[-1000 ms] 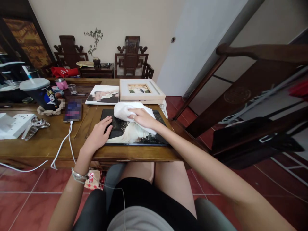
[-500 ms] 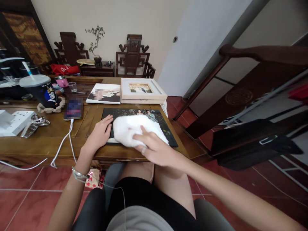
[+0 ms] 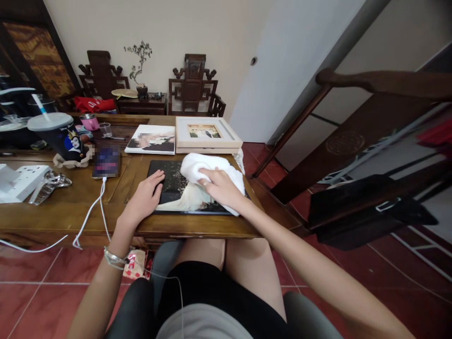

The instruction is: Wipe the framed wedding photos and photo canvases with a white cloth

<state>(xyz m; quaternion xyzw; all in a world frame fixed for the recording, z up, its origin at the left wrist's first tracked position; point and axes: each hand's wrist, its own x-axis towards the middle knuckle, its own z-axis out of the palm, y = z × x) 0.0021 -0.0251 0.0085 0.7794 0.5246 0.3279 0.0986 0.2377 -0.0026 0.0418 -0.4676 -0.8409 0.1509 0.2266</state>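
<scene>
A dark photo panel (image 3: 176,188) lies flat near the front edge of the wooden table (image 3: 70,202). My left hand (image 3: 144,200) rests on its left edge, fingers flat and spread, pinning it down. My right hand (image 3: 219,188) presses a white cloth (image 3: 208,167) onto the panel's right half, fingers curled over the cloth. The cloth hides the upper right part of the picture.
Behind the panel sit a cream framed photo (image 3: 206,132) and an unframed print (image 3: 151,140). To the left are a phone (image 3: 107,162) with a white cable, a lidded cup with straw (image 3: 58,134) and a white power strip (image 3: 21,181). A dark wooden chair (image 3: 353,155) stands on the right.
My right hand has swept the cloth from the panel's far side toward the near edge, then back up to the right half. The left hand has stayed put.
</scene>
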